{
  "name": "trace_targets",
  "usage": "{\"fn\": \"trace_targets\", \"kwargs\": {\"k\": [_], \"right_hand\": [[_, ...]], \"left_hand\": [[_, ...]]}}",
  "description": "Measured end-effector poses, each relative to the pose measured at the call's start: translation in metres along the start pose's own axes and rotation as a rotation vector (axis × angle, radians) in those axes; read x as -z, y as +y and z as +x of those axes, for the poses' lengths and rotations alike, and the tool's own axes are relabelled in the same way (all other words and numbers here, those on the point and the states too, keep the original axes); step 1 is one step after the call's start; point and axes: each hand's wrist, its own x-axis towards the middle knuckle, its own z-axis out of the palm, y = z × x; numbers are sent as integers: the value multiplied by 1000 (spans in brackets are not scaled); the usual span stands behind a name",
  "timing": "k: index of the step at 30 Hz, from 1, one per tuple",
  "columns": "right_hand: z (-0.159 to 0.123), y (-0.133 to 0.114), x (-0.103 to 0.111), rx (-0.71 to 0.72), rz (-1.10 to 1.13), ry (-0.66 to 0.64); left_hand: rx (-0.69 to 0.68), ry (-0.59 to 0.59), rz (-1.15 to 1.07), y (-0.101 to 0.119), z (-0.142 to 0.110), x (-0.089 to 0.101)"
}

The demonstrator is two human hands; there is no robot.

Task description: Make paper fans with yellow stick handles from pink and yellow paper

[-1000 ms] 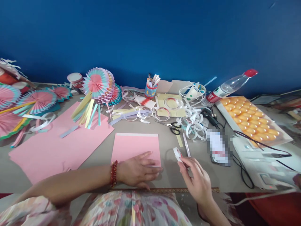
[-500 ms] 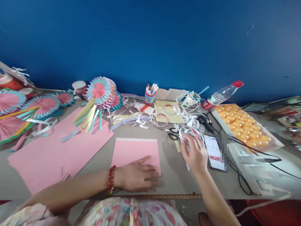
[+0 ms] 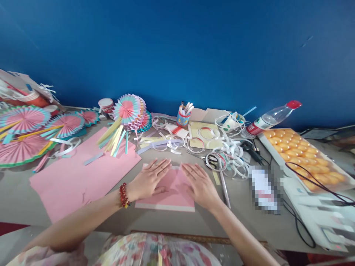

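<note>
A small pink sheet of paper [image 3: 174,195] lies on the table in front of me. My left hand [image 3: 148,180], with a red bead bracelet at the wrist, rests flat on the sheet's left part, fingers stretched out toward the far edge. My right hand [image 3: 200,184] lies flat on the right part, fingers spread. Both hands hold nothing. A white strip edges the sheet's near side.
A large pink sheet [image 3: 80,173] lies to the left, with paper fans [image 3: 128,110] and more fans [image 3: 24,129] behind. Curled white strips [image 3: 233,153], scissors [image 3: 212,159], a pen cup [image 3: 183,117], a bottle [image 3: 270,118], a tray of orange balls [image 3: 302,155] and cables [image 3: 318,177] crowd the right.
My right hand put the small tape roll down among the strips and came back onto the pink sheet. My left hand slid forward along the sheet. The view shifted.
</note>
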Motion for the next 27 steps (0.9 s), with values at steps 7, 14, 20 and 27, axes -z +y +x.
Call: {"fn": "trace_targets", "kwargs": {"k": [7, 14, 20, 27], "right_hand": [[-2, -7, -26, 91, -80, -38], [-5, -10, -21, 99, -81, -45], [-14, -11, -22, 134, -31, -84], [-20, -7, -23, 91, 8, -117]], "left_hand": [[52, 7, 95, -17, -31, -5], [66, -25, 124, 0, -52, 1], [79, -20, 138, 1, -60, -6], [141, 9, 181, -5, -83, 0]]}}
